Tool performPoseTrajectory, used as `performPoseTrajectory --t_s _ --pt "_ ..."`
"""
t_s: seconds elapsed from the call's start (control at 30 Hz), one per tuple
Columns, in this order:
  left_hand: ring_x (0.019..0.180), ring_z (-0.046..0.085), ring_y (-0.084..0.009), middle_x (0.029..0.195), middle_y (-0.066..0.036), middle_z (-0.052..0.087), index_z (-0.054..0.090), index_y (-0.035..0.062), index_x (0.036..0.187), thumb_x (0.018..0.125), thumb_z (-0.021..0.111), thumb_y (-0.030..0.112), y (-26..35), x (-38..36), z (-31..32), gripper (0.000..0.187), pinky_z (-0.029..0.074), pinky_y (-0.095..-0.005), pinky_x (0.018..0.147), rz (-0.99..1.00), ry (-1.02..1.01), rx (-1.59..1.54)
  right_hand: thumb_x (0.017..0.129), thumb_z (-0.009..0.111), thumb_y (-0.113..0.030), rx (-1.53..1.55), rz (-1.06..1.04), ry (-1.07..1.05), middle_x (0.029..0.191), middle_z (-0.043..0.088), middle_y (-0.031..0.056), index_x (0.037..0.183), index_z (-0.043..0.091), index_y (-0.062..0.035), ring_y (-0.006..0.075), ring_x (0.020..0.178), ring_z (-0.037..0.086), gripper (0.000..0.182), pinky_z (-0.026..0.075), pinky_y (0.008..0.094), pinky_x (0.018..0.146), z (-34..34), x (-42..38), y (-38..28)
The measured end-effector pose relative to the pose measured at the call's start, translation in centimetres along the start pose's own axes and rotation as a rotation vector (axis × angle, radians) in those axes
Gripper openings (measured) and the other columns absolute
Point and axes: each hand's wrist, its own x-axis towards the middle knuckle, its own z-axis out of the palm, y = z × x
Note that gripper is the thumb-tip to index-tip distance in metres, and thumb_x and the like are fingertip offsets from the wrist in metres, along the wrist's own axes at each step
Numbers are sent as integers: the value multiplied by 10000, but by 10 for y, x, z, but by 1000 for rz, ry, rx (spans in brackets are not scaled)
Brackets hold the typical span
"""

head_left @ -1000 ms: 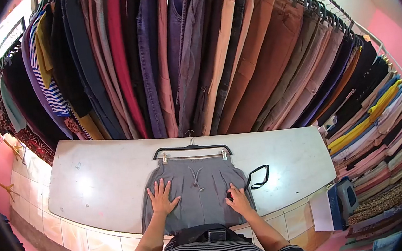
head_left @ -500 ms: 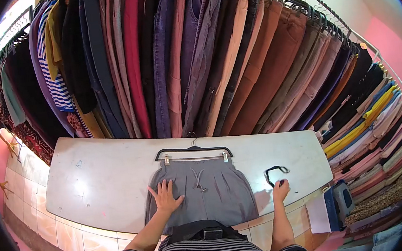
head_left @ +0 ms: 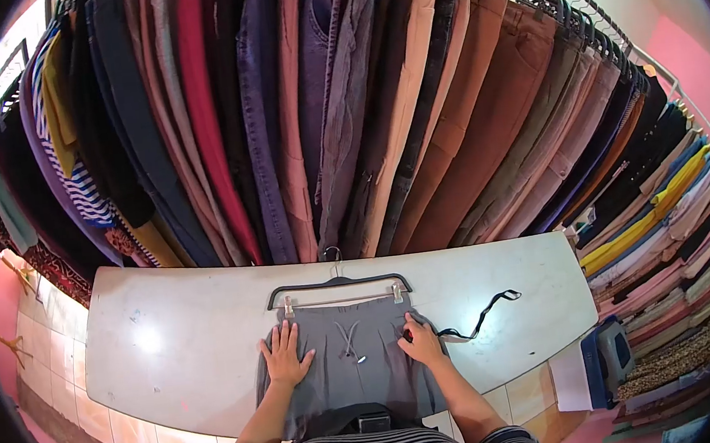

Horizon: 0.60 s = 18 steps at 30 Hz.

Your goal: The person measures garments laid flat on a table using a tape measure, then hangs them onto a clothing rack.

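Grey shorts [head_left: 351, 376] with a drawstring lie on the white table, clipped at the waistband to a black hanger [head_left: 338, 290]. On their left side my left hand [head_left: 284, 358] rests flat with its fingers spread. My right hand [head_left: 420, 341] is at the upper right edge of the shorts, fingers curled round one end of a thin black strap [head_left: 485, 316]. The strap's free part stretches over the table to the right.
Racks of hanging trousers [head_left: 439, 119] and other clothes stand behind the white table [head_left: 185, 323]. More garments [head_left: 672, 225] hang on the right, above a blue and grey object [head_left: 611, 355]. Tiled floor [head_left: 117, 415] shows at the left.
My right hand has moved left from the bare table onto the shorts, trailing the black strap. The whole view has shifted slightly. My left hand stays on the shorts.
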Motion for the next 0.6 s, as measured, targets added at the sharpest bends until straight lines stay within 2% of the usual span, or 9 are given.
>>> performPoseTrajectory --t_s 0.07,0.17,0.23,0.27,0.33,0.37,0.43,0.5,0.6 --pt "1289 204 -264 1415 -56 207 242 146 1351 788 464 489 1 3 -1 696 71 -590 1000 -14 -15 -15 680 604 -243 29 2 -20 1220 485 149 908 561 -29 362 904 515 316 440 390 784 -5 -1 -5" --pt "1287 213 -270 1416 -73 205 258 134 1345 791 473 470 3 4 -2 683 69 -588 997 -81 -69 -54 672 607 -168 228 -118 47 946 543 104 901 580 -52 299 885 515 257 434 362 775 -22 -6 -34" --pt "1271 240 -282 1382 -106 262 329 111 1305 778 542 378 15 8 -5 629 76 -601 985 -105 73 -26 672 602 -161 236 -162 3 933 541 100 898 584 -54 290 876 515 251 432 360 769 -22 -1 -40" --pt "1271 240 -282 1382 -106 262 329 111 1305 778 542 378 21 7 -7 629 76 -601 985 -106 56 -21 671 597 -154 237 -210 -39 920 540 96 896 587 -55 281 867 514 246 431 358 763 -21 -2 -42" --pt "1221 313 -310 1300 -134 377 396 83 1253 752 601 267 38 12 -15 572 146 -570 979 69 179 -247 667 590 -141 286 -202 -57 900 542 89 891 592 -59 279 851 513 239 428 357 751 -17 -2 -51" --pt "1076 459 -321 1120 -123 529 511 50 1130 735 624 163 49 14 -23 426 307 -468 931 129 183 -470 667 592 -141 323 -244 -111 896 544 87 890 593 -59 274 848 517 238 431 353 745 -14 -1 -53" --pt "865 574 -252 936 -113 611 588 21 1020 761 622 149 69 15 -9 291 432 -325 786 196 42 -795 687 599 -155 397 -319 -195 883 550 93 910 569 -58 266 813 535 245 446 348 710 -13 1 -62" --pt "725 582 -140 840 -83 640 621 -3 943 789 620 149 91 9 -11 216 452 -236 683 -71 -313 -1062 704 602 -172 443 -250 -247 875 553 103 921 549 -58 270 790 543 250 451 350 700 -14 -1 -75" --pt "707 551 -70 837 -45 643 621 -18 943 809 608 139 93 5 15 207 439 -197 660 -176 -390 -1189 755 616 -253 455 -176 -309 850 564 128 940 499 -58 284 745 559 294 459 361 683 -8 3 -85"
